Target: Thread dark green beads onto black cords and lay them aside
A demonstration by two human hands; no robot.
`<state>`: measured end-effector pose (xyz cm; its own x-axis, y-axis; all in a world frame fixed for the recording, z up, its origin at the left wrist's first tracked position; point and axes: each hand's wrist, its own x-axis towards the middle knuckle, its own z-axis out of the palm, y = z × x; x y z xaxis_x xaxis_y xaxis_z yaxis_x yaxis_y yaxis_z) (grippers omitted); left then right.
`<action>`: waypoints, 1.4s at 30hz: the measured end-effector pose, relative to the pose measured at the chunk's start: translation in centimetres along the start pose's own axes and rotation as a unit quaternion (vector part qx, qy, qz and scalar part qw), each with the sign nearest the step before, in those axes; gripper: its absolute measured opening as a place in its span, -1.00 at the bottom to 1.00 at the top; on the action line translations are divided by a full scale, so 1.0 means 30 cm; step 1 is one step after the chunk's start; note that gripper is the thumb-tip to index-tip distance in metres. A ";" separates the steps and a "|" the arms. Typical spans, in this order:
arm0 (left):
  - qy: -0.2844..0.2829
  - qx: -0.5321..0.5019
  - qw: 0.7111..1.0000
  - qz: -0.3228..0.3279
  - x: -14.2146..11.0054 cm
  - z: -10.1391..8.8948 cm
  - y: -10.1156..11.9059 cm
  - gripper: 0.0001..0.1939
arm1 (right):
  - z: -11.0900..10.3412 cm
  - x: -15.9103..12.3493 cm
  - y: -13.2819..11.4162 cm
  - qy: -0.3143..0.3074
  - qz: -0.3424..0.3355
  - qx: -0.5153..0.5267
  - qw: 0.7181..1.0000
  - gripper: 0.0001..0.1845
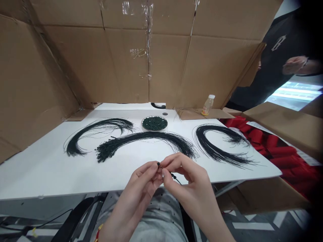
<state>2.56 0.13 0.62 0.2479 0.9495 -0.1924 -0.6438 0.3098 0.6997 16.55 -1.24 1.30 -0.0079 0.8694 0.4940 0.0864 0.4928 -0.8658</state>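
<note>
On my desk (50,171), the first bundle (91,128) of dark cords lies at the left, then a second bundle (151,135), clumped at its left end. My left hand (145,183) pinches one small dark bead (158,164) above the desk's near edge; beyond sits one bowl (154,123). My right hand (190,176) is nearly closed beside the bead (I can't tell what its fingertips grip). Further right come one bottle (208,105), a third bundle (207,144) and several red rolls (272,141).

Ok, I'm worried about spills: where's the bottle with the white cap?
In the head view, the bottle is right of centre, on a cardboard flap just beyond the rightmost bundle of black strands.
</note>
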 end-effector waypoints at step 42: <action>0.091 0.161 0.970 0.157 -0.012 -0.011 -0.003 -0.80 | -0.024 0.012 -0.006 -0.031 0.063 0.072 0.995 -0.85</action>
<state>2.30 -0.24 0.39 -0.0740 0.9967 -0.0325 -0.4005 0.0001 0.9163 17.24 -1.03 1.69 -0.0686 0.9231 0.3785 -0.0539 0.3754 -0.9253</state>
